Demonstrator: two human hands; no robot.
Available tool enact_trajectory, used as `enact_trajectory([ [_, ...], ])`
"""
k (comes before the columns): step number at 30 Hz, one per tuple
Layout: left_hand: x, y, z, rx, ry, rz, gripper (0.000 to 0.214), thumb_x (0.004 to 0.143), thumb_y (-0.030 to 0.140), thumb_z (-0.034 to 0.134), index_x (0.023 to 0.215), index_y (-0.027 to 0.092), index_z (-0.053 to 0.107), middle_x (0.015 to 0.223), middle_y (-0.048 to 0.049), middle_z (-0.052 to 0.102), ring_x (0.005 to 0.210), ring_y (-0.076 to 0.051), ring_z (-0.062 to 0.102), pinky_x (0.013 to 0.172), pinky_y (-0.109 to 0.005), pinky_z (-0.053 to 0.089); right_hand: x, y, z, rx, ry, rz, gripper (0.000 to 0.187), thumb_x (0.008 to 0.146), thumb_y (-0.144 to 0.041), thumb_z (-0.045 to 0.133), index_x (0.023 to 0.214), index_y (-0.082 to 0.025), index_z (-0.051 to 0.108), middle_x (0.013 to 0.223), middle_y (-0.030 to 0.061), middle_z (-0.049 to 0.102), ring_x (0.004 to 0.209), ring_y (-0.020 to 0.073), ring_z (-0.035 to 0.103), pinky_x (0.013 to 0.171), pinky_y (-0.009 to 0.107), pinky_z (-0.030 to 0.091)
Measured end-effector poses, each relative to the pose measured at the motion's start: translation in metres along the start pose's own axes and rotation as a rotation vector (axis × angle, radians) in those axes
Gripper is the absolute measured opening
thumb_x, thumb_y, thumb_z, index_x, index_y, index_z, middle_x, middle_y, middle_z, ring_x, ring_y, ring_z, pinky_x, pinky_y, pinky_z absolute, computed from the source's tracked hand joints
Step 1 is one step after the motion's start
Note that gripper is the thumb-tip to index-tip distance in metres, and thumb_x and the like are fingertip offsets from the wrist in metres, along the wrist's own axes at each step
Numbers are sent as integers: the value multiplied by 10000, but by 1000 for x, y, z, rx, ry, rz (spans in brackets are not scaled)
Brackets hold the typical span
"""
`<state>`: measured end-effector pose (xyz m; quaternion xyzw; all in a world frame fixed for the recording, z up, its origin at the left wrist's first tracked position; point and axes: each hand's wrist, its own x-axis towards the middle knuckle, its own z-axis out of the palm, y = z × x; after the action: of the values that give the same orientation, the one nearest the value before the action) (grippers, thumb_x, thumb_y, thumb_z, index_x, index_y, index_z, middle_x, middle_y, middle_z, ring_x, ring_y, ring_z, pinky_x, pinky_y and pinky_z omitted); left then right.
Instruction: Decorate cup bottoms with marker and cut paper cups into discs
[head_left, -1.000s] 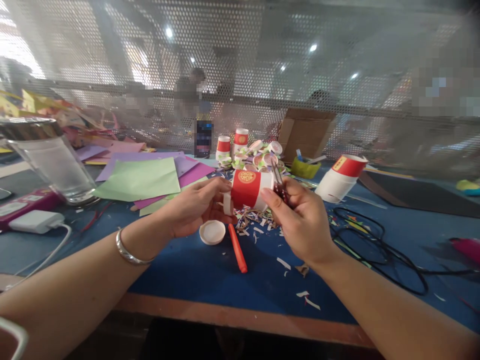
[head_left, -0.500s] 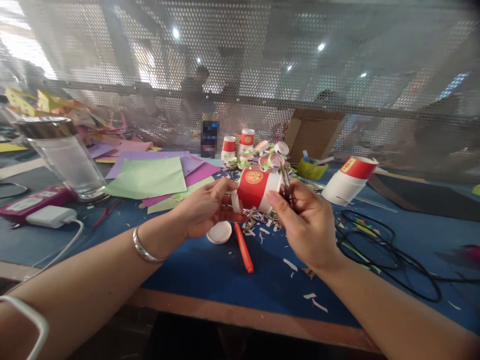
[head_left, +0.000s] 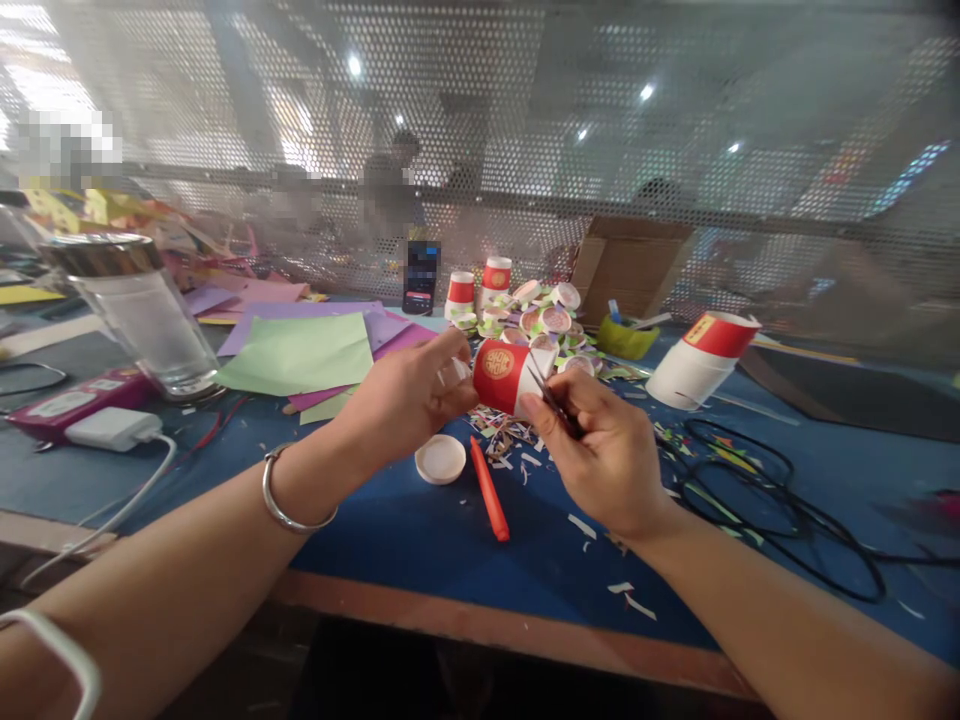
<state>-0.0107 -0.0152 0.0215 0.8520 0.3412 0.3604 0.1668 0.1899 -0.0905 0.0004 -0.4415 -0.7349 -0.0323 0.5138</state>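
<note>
My left hand [head_left: 409, 400] grips a red and white paper cup [head_left: 504, 374] by its base, holding it on its side above the blue table [head_left: 420, 530]. My right hand [head_left: 600, 450] is closed on small scissors [head_left: 553, 400], whose blades touch the cup's rim. Paper scraps [head_left: 504, 440] lie under the cup. A white round lid [head_left: 440, 459] and an orange-red stick [head_left: 489, 488] rest on the table just below my hands.
A pile of cut cup pieces [head_left: 544, 318] and two upright cups [head_left: 480, 283] sit behind. A tilted cup [head_left: 701, 358], black cable [head_left: 757, 490], coloured paper sheets [head_left: 300, 352], a glass jar [head_left: 139, 315], a charger [head_left: 112, 428] and a mesh screen [head_left: 525, 150] surround the spot.
The cup has turned and dropped slightly in my left hand. My right hand has tilted the scissors down from upright so that the blades meet the cup's rim.
</note>
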Motion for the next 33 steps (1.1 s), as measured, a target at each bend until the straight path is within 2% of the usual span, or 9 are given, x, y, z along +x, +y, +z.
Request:
enact_trajectory([
  [3,1,-1,1,-26,-31,-21,137,861,279,630,953,205,560,615,41,551,501,-90,465,500,-221,319,1,2,0,-13,-28,13,177,936,-209,621,789,-203,522,574,-89,388,466,59,307,450,239,269],
  [7,5,-1,6,-475,-130,-319,65,913,274,546,928,212,554,628,7,613,533,-137,603,506,-231,444,7,9,-3,-2,-24,140,214,948,-309,624,774,-202,558,566,-69,449,496,77,386,475,243,314],
  [10,7,1,12,-703,-107,-439,66,931,272,544,932,207,554,683,1,635,587,-143,652,577,-268,543,9,15,-5,5,39,237,281,924,-415,663,768,-202,569,586,-53,479,529,91,405,497,258,330],
  [12,8,3,16,-828,-54,-445,59,935,251,558,917,198,538,718,1,641,632,-130,657,657,-290,580,10,14,-6,65,72,274,308,927,-475,655,796,-208,574,575,-60,438,521,94,367,485,269,307],
  [16,8,3,17,-1041,-12,-402,70,937,202,580,961,187,516,787,-13,669,742,-131,681,788,-312,588,8,4,-7,139,45,292,343,977,-527,563,824,-219,572,541,-69,371,474,95,319,449,286,261],
  [21,10,-2,14,-1123,31,-383,132,931,202,628,997,187,515,848,-24,697,790,-127,701,819,-291,585,6,-5,-8,136,121,301,282,981,-489,580,1076,-224,573,531,-72,449,437,105,351,430,301,242],
  [23,10,-3,14,-1146,41,-362,144,924,203,643,984,191,513,849,-19,701,797,-128,707,830,-292,588,6,-6,-9,137,116,300,275,979,-484,585,1070,-224,569,527,-73,460,434,104,349,432,303,235],
  [29,8,1,14,-1208,46,-299,180,900,188,679,997,193,527,879,-11,705,836,-125,711,879,-302,584,8,-9,-8,267,-140,327,221,971,-424,612,928,-210,580,527,-86,427,461,88,351,443,279,244],
  [33,7,4,15,-1233,10,-269,209,890,198,701,1009,193,530,956,-21,710,883,-142,718,933,-341,572,9,-10,-7,395,-231,382,240,964,-419,628,894,-197,569,547,-88,440,480,76,331,446,266,237],
])
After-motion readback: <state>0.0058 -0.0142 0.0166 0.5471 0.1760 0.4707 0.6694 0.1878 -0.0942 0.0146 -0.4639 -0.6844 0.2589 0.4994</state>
